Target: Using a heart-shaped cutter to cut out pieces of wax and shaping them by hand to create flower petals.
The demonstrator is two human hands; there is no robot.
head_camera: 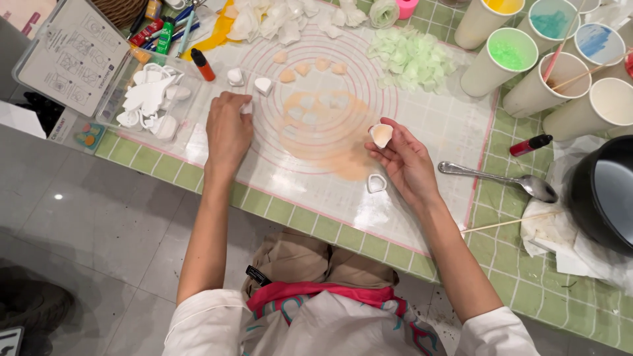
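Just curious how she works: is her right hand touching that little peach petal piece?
Touching. The head view shows the right hand pinching the peach petal piece between its fingertips.

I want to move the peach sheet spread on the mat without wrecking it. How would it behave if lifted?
The peach sheet looks very thin, with heart holes already cut through it, so it would probably sag and tear. It lies flat on the mat, so it may cling. The right hand holds one cut petal that keeps its shape.
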